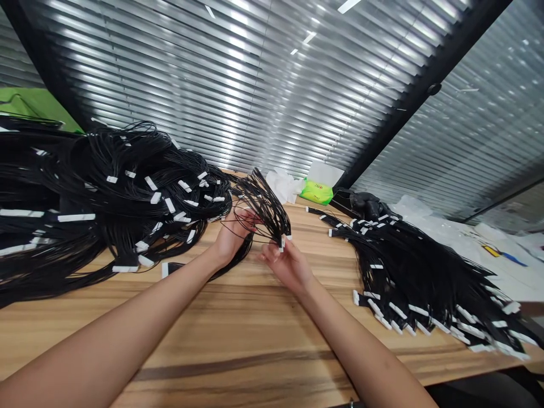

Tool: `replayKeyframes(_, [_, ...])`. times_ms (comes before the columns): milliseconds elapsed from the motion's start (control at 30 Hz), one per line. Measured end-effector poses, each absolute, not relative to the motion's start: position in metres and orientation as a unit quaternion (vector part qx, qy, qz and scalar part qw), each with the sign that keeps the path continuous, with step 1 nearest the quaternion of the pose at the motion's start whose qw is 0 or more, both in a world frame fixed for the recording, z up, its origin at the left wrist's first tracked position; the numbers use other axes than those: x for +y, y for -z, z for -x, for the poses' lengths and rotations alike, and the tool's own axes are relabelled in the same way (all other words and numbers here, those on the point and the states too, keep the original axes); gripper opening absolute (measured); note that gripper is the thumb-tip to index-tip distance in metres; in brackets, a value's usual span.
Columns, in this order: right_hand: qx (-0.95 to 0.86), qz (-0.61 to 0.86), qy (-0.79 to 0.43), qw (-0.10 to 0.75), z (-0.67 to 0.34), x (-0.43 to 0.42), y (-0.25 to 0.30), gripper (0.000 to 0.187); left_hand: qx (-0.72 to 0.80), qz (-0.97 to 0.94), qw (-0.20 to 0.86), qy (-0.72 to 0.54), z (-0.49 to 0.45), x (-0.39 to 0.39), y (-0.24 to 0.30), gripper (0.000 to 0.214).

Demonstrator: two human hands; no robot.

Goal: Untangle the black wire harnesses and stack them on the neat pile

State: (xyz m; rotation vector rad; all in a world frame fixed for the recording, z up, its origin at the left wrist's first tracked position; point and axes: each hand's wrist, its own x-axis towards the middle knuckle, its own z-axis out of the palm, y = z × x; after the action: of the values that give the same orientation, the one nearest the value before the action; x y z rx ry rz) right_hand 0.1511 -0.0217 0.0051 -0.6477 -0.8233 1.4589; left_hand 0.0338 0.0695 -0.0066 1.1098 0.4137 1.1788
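Between my hands, a bundle of thin black wires (266, 204) arches above the table and ends in small white connectors. My right hand (291, 263) pinches the connector end (282, 242) of this bundle. My left hand (233, 235) is closed around the wires a little to the left, its fingers partly hidden by strands. Below my left wrist, a wide white connector (165, 270) on black wires lies on the table. Close by on the left is a large heap of black wire harnesses (165, 164) with many white connectors.
On the right lies a second pile of black wire harnesses (408, 272), white connectors toward the front. A green tissue pack (317, 191) and crumpled white tissue (284, 186) stand at the back of the wooden table (238, 334). Slatted blinds (238, 79) rise behind. Tools (504, 255) rest far right.
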Motion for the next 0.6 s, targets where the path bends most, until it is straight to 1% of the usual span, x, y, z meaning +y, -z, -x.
replayKeyframes(67, [-0.353,0.276,-0.631,0.634,-0.153,-0.021,-0.007,0.033,0.217,-0.496,0.618,-0.569,-0.036,0.076,0.015,0.025])
replayKeyframes(100, [-0.351,0.273,-0.631,0.636,-0.154,-0.02,-0.007,0.033,0.228,-0.487,0.596,-0.597,-0.037,0.08,0.02,0.024])
replayKeyframes(167, [-0.349,0.268,-0.637,0.633,-0.154,-0.02,-0.006,0.032,0.231,-0.469,0.573,-0.632,-0.038,0.086,0.027,0.031])
replayKeyframes(233, [-0.349,0.266,-0.646,0.625,-0.154,-0.02,-0.004,0.032,0.223,-0.495,0.572,-0.615,-0.036,0.091,0.032,0.034])
replayKeyframes(333, [-0.347,0.262,-0.655,0.617,-0.153,-0.021,-0.001,0.031,0.208,-0.581,0.581,-0.53,-0.032,0.09,0.034,0.034])
replayKeyframes(400, [-0.342,0.255,-0.661,0.618,-0.152,-0.022,-0.001,0.029,0.199,-0.606,0.592,-0.493,-0.029,0.087,0.03,0.036])
replayKeyframes(467, [-0.334,0.245,-0.664,0.623,-0.153,-0.022,-0.002,0.027,0.193,-0.578,0.628,-0.484,-0.028,0.082,0.025,0.035])
replayKeyframes(600, [-0.328,0.24,-0.666,0.626,-0.153,-0.021,-0.002,0.026,0.182,-0.46,0.716,-0.493,-0.025,0.079,0.016,0.034])
